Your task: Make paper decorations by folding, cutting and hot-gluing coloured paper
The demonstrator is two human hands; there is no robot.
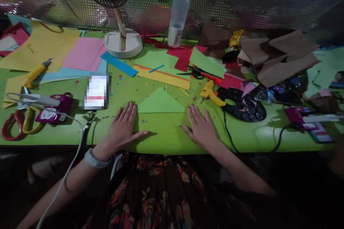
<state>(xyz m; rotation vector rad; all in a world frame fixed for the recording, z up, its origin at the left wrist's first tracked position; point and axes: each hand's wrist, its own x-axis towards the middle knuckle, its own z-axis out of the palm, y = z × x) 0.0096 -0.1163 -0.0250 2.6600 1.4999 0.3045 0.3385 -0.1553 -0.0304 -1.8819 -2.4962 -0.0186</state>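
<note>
- The green table (166, 137) gives firm support in front of the person; good work here depends on keeping the sheet fully flat on it.
- The left hand (119, 125) lies palm down, fingers extended and gripping nothing, at or just beside the paper's left corner; light, even pressure seems best.
- The right hand (201, 127) mirrors it at the right corner, also open and holding nothing; matching the other's pressure should avoid skewing.
- The green paper triangle (161, 103) lies between the hands, long edge toward the person; that edge is best kept straight.
- The yellow glue gun (210, 93) lies beyond the right fingertips, best given room.
- Tiny scraps (144, 121) lie near the long edge; one underneath could mark the paper.
</note>
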